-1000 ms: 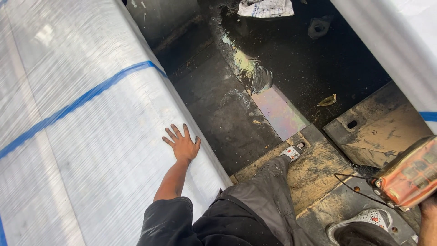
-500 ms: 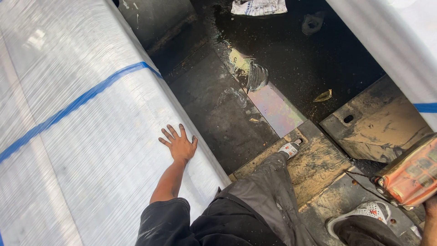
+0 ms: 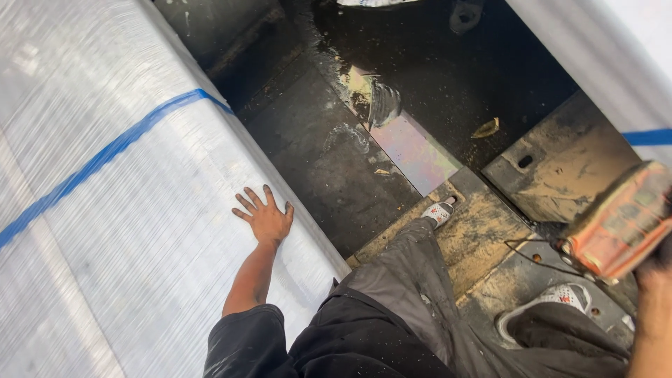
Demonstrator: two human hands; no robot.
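White plastic-wrapped roll (image 3: 119, 210) under left hand (image 3: 266, 218), grip open, palm flat. Right hand (image 3: 654, 280), at frame edge, grip closed on orange handheld controller (image 3: 623, 220).

White wrapped roll (image 3: 140, 210) (blue stripe (image 3: 105, 157)); orange remote (image 3: 623, 220).

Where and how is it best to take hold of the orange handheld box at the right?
Probably around the lower narrow end of the orange handheld box, coming from below at the right, where the right hand has its grip: the body is long and tilted, and its broad button face stays free.
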